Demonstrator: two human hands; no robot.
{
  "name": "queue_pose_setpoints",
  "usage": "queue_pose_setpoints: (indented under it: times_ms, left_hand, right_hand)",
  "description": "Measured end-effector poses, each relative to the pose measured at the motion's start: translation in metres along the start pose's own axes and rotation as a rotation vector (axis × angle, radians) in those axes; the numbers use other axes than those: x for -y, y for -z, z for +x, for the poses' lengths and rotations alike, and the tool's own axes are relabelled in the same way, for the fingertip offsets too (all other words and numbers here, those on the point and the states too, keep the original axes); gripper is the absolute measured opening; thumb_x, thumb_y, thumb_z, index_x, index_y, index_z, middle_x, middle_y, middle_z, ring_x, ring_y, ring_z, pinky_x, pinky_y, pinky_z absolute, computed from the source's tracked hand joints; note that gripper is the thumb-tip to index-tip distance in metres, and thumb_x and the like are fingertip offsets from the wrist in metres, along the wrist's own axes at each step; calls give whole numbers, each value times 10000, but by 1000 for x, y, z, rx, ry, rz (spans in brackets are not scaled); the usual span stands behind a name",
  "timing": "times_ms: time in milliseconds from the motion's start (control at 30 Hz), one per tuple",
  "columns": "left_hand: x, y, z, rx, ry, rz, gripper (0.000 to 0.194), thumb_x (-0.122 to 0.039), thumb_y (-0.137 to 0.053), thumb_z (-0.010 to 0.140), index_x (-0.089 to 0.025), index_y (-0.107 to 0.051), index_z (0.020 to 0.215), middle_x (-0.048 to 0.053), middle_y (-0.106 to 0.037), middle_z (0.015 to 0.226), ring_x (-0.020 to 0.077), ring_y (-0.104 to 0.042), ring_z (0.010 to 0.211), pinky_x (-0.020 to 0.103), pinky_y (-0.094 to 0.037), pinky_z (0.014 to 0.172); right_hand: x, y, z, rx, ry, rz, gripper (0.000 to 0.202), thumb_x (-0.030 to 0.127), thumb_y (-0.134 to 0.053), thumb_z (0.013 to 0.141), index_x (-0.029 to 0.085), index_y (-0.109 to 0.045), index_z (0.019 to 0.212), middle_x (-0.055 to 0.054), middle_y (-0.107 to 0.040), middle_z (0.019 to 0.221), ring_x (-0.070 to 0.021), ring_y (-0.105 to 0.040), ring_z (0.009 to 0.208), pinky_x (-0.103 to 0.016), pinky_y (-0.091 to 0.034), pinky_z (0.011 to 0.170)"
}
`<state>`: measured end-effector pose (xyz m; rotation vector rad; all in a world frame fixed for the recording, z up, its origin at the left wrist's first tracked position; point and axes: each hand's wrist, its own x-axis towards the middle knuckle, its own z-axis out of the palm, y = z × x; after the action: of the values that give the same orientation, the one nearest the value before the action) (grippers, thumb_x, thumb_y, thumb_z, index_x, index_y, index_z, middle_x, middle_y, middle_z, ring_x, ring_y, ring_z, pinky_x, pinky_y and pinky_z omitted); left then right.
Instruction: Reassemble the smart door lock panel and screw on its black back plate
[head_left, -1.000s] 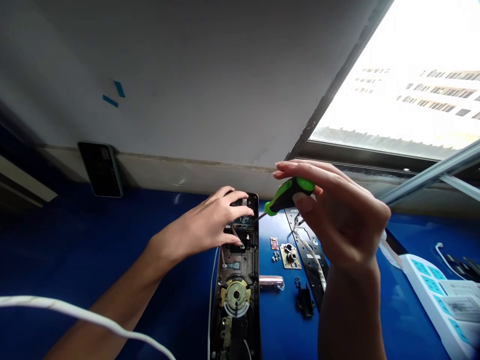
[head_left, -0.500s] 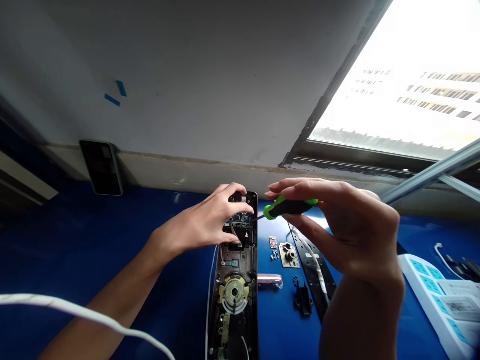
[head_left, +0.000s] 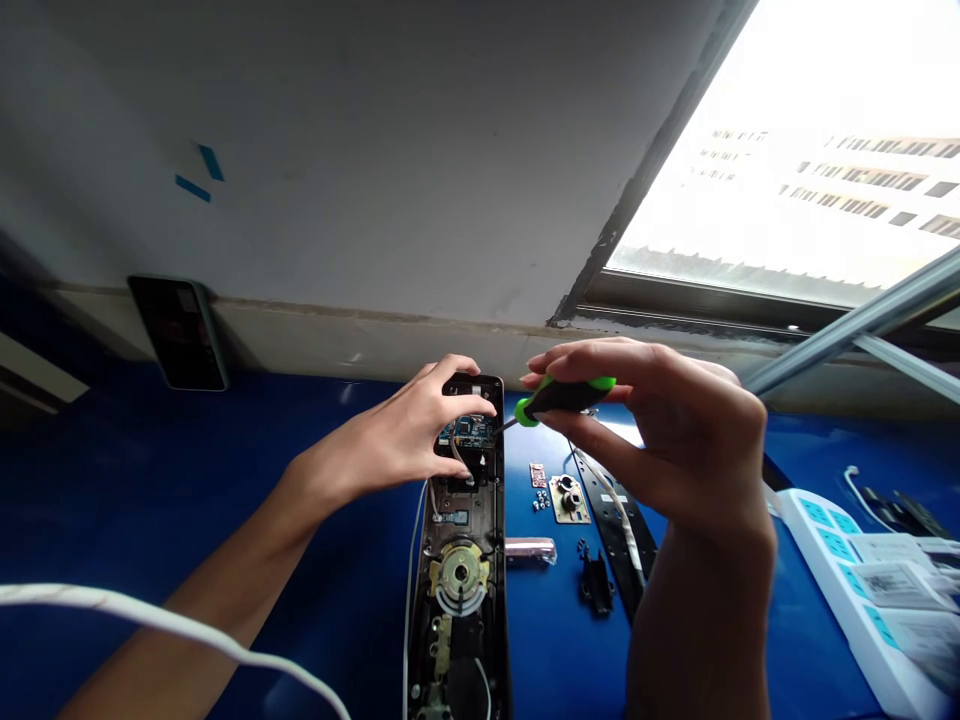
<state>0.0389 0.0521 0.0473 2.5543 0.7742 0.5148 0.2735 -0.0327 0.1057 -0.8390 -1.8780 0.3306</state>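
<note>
A long black casing (head_left: pixel 491 510) stretches away from me with its inside showing. My left hand (head_left: pixel 409 425) curls over its far end, thumb and fingers braced around a blue circuit board (head_left: pixel 469 430). From the right, my right hand (head_left: pixel 675 440) pinches the green and black handle of a screwdriver (head_left: pixel 562 396) between thumb and fingers. The shaft slants down to the right side of the board; its exact tip contact is too small to make out. Lower in the casing lies a round brass-coloured mechanism (head_left: pixel 459 575).
Right of the casing lie a pink cylinder (head_left: pixel 531 552), small screws (head_left: pixel 541 500), a metal plate (head_left: pixel 570 498), a black bracket (head_left: pixel 596 582) and a black strip (head_left: pixel 609 508) with a white cable. Farther right is a power strip (head_left: pixel 832 565). A dark-screened device (head_left: pixel 176 335) leans against the wall.
The whole view has shifted slightly, so everything sits farther left. The screwdriver handle has turned a little in my right fingers; my left hand stays on the board.
</note>
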Motion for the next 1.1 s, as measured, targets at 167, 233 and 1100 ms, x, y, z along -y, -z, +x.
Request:
queue_pose_setpoints:
  times_ms: [167, 233, 1100]
  left_hand:
    - [0, 0, 0, 4, 14, 20, 581, -302, -888, 768, -312, -693, 1316, 91, -393, 1545, 371, -505, 1407, 522, -511, 1169]
    - [-1, 0, -1, 5, 16, 35, 593, -323, -888, 771, -315, -687, 1329, 93, -374, 1569, 382, -486, 1426, 530, -508, 1171]
    - [-41, -52, 15, 72, -320, 233, 304, -336, -584, 1040, -165, -717, 1254, 149, -674, 1364, 379, -320, 1567, 584, -448, 1222]
  right_hand:
    - [-1, 7, 0, 43, -100, -37, 397, 147, -795, 862, 284, -654, 1207, -14, -752, 1172, -218, -773, 1032, -398, -702, 841]
    - [-1, 9, 0, 43, -93, -46, 386, 149, -790, 865, 277, -648, 1200, -16, -748, 1157, -218, -776, 1022, -398, -702, 844]
    - [-43, 39, -10, 396, -560, -290, 307, 207, -799, 795, 242, -567, 995, 22, -684, 832, -110, -640, 661, -228, -500, 552]
